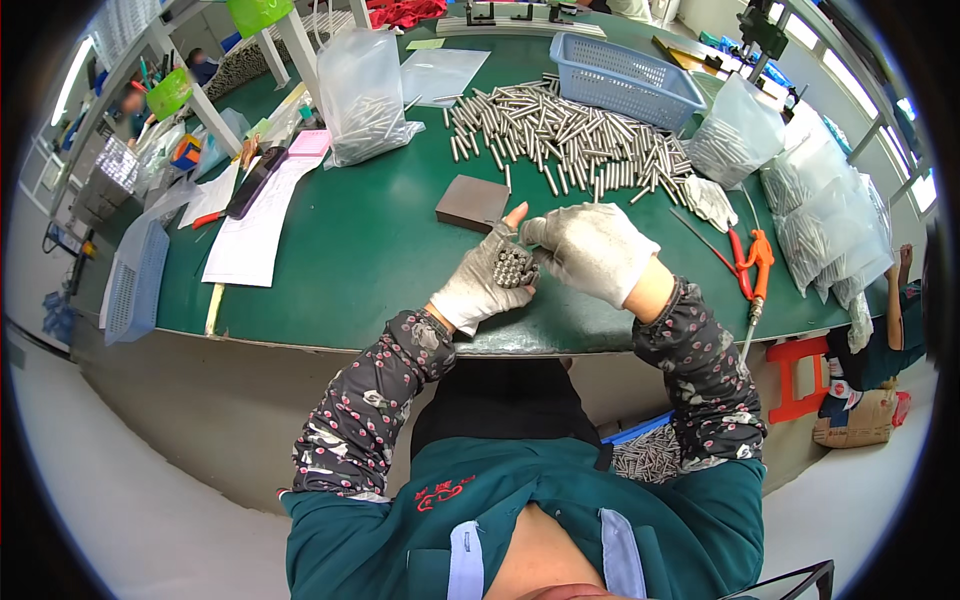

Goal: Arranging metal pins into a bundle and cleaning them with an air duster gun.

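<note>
My left hand (483, 281), in a white work glove with bare fingertips, is closed around a bundle of metal pins (514, 268) whose round ends face up. Close beside it, my gloved right hand (590, 248) has its fingers bent together at the bundle's upper right edge; whether a pin is between them is hidden. Just beyond the hands lies a brown rectangular block (472, 203). A wide heap of loose metal pins (575, 130) spreads over the green table (370, 235) farther back.
A blue basket (625, 85) stands behind the heap. Bags of pins (362, 100) flank it, several on the right. An orange air gun (760, 262) and red-handled pliers (740, 262) lie at right; papers (255, 225) at left. A bin of pins (648, 455) sits below the table.
</note>
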Demonstrator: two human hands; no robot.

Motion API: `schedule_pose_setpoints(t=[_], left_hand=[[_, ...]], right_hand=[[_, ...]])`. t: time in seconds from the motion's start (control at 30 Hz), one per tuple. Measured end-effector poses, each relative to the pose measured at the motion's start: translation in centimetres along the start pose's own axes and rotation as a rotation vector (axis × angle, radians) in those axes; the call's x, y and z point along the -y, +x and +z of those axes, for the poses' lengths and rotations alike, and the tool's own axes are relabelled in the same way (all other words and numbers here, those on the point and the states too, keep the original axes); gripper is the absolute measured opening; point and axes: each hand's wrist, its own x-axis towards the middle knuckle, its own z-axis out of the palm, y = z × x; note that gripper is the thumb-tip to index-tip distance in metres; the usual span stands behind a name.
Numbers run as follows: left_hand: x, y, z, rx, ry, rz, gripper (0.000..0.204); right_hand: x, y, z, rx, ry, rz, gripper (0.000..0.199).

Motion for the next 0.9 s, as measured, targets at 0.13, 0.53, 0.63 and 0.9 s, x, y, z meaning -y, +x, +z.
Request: schedule_pose_setpoints(t=[0.13, 0.53, 0.63, 0.9], left_hand=[[0.1, 0.0, 0.1, 0.023, -0.042, -0.004, 0.095], [-0.7, -0.2, 0.5, -0.024, -0.056, -0.04, 0.098], [-0.6, -0.2, 0.3, -0.036, 0.023, -0.028, 0.098], [-0.5, -0.4, 0.1, -0.038, 0.018, -0.022, 0.098]], right_hand=[[0.4, 0.0, 0.4, 0.026, -0.014, -0.006, 0.01], [-2.8, -1.7, -3.9, 0.279, -0.076, 0.121, 0.013], [-2.1, -1.4, -3.1, 0.748, -0.16, 0.263, 0.017], [-3.0, -3.1, -1.2, 0.232, 0.163, 0.357, 0.019]])
